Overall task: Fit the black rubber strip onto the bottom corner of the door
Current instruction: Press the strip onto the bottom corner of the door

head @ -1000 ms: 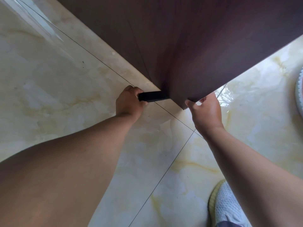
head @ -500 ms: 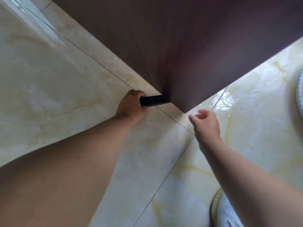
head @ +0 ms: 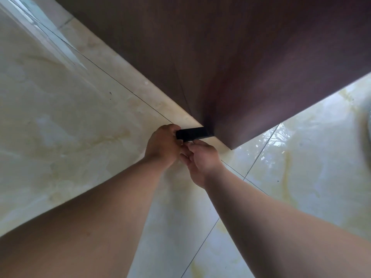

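Black rubber strip (head: 193, 133) between both hands (head: 181, 150), against door (head: 230, 67).

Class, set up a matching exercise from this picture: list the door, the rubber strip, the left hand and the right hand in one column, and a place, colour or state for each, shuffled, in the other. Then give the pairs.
Column one:
1. door
2. rubber strip
3. left hand
4. right hand

Column two:
A. black, one end at the door's bottom edge
B. open, palm showing, just under the strip
C. dark brown wood grain
D. closed around the strip's outer end

Pairs: 1-C, 2-A, 3-D, 4-B
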